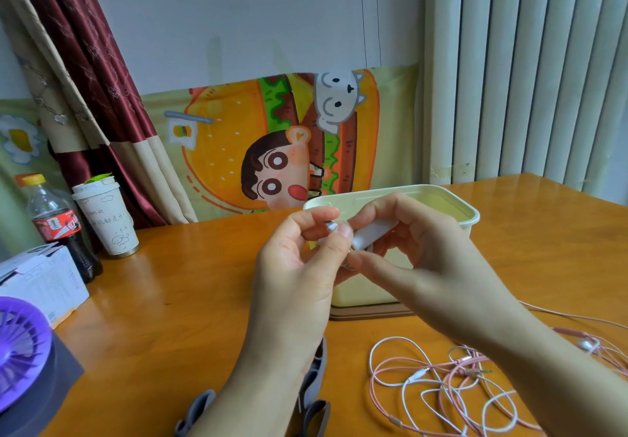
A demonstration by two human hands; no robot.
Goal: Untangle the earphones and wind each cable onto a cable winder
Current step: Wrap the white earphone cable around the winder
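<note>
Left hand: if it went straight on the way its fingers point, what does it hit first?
The white piece pinched in the right hand, right at the fingertips of the left hand; behind it, the cream box. Depth is unclear.

Glossy wooden table (190,277), smooth matt plastic box (367,292), paper cup (108,222), sheeny cloth curtain (102,73).

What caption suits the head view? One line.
The left hand and right hand hold a white item before a box; tangled cables lie on the table.
</note>
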